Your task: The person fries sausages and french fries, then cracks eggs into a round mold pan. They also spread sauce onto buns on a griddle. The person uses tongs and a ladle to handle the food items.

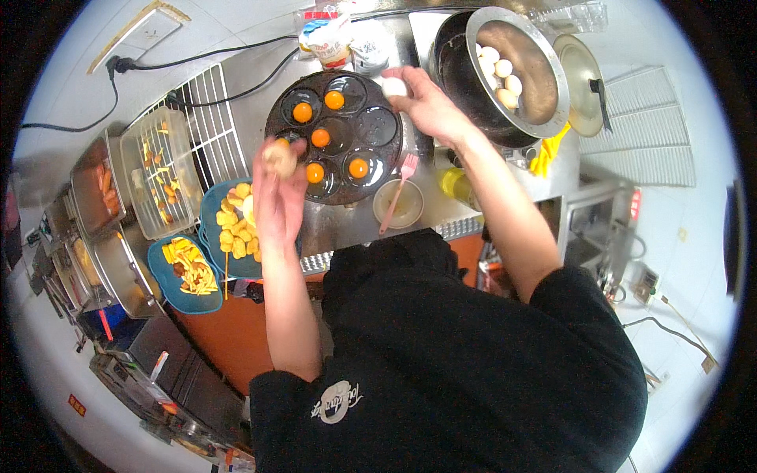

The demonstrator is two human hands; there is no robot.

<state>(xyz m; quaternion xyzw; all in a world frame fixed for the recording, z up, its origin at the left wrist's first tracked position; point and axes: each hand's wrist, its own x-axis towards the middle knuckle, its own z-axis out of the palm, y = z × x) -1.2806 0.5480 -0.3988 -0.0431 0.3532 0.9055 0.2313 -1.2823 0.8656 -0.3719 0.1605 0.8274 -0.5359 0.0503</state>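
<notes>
My left hand [279,210] is over the left edge of a round dark multi-well egg pan [341,131]. Blurred between its fingers is a pale brown egg or eggshell [280,157]; whether it is whole cannot be told. My right hand [429,109] grips a white egg [393,87] above the pan's upper right rim. Several wells hold raw eggs with orange yolks [320,138], one of them partly hidden behind my left hand. No yolk shows in the right-hand well [377,126].
A black pot [458,77] with several eggs [504,68] stands right. Below the pan lies a pink fork [396,192] across a small bowl [414,216]. Blue trays hold nuggets [233,222] and fries [198,272]. Bags [325,38] stand behind; a black cord [236,91] runs left.
</notes>
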